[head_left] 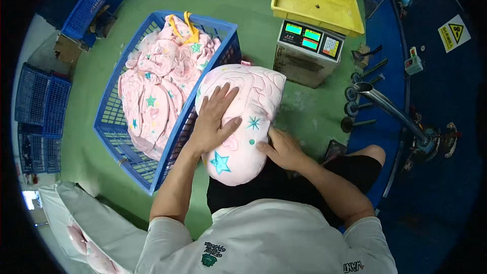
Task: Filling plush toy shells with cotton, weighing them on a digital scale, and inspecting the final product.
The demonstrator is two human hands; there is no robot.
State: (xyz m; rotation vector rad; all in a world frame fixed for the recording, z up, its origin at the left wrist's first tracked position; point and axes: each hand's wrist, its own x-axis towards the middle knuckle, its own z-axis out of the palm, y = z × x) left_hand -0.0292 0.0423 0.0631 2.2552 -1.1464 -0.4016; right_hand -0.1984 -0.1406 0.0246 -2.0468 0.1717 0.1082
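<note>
A puffed-out pink plush cushion (238, 165), embroidered with turquoise stars and a green dot, rests on my lap. Flat on its upper left side lies my left hand (215, 124), fingers spread and thumb out. My right hand (284, 148) grips the cushion's right edge, thumb on top and the other fingers partly hidden beneath. Creases run across the cushion's far right part, and a small pink tag (246, 63) sticks up from its far edge. Just left of it stands a blue plastic basket (172, 147), heaped with limp pink plush covers (157, 89) with star embroidery.
Ahead on the right, a yellow tray (317, 7) sits on a digital scale (309, 45). A curved metal pipe (390, 109) reaches in from a blue machine at the right. Blue crates (43, 96) line the left side. A pale sack (96, 218) holding pink pieces lies lower left.
</note>
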